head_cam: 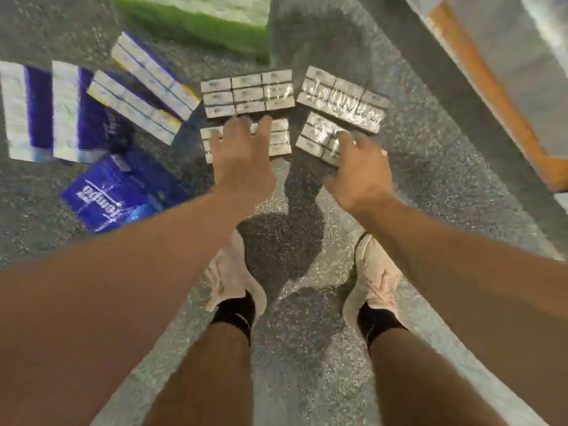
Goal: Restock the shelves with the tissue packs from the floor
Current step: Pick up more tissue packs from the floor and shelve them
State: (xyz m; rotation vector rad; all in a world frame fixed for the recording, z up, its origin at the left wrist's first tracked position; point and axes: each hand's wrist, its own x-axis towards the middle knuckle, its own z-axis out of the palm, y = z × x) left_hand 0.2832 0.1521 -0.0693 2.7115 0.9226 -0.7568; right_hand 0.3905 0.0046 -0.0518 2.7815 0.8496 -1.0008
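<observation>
Several grey-white multipacks of tissues lie on the speckled floor ahead of my feet. My left hand (pixel 242 155) reaches down with spread fingers over the near left pack (pixel 280 137), covering most of it. My right hand (pixel 358 166) hangs over the near right pack (pixel 316 136), fingers loosely bent above its right end. Whether either hand touches its pack is unclear. Behind these lie a far left pack (pixel 247 93) and a far right pack (pixel 342 98). The picture is blurred by motion.
To the left lie two white and yellow-edged packs (pixel 153 75), tall purple and white packs (pixel 43 110) and a blue wrapped pack (pixel 113 192). A green pack (pixel 196 23) sits at the back. A shelf base with an orange edge (pixel 488 87) runs along the right.
</observation>
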